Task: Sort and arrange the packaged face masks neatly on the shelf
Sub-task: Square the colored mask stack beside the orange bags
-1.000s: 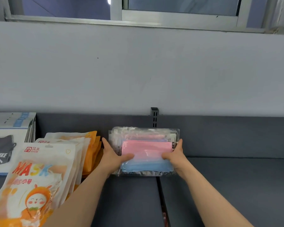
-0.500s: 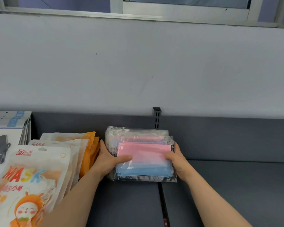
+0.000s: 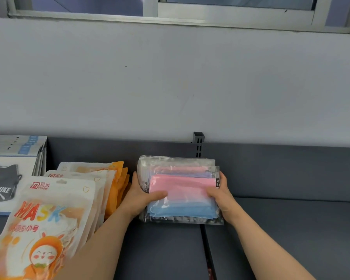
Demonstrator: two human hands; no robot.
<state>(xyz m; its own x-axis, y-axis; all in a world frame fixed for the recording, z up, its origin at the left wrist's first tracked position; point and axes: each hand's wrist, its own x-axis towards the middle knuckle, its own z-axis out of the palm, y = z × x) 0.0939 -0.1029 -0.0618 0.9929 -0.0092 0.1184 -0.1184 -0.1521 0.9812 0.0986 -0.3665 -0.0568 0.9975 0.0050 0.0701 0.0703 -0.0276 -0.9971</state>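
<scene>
Head view. Left hand (image 3: 138, 196) grips the left edge of a stack of clear packs (image 3: 182, 190): the thumb lies across the front pack and the fingers wrap behind the stack's side. Right hand (image 3: 220, 196) grips the right edge the same way, with the thumb on the front face and the fingers curled round the back. Both forearms come in from the bottom of the frame.

The stack holds pink and blue face masks in see-through wrappers. It leans back, with its lower edge on the dark grey shelf (image 3: 291, 229). The bottom right corner sits over the gap (image 3: 207, 249) between two shelf boards. Whether the rear pack touches the shelf's back panel cannot be told.

Just beside the left hand is a leaning row of orange-and-white packs (image 3: 49, 219). The front one is printed "MASK" with a cartoon figure. Further left are black-mask packs (image 3: 6, 178) in white and blue wrappers.

Behind the stack a slotted post (image 3: 198, 143) rises at the shelf's back edge. Above it are a pale wall (image 3: 170, 77) and a metal window frame (image 3: 230, 15).
</scene>
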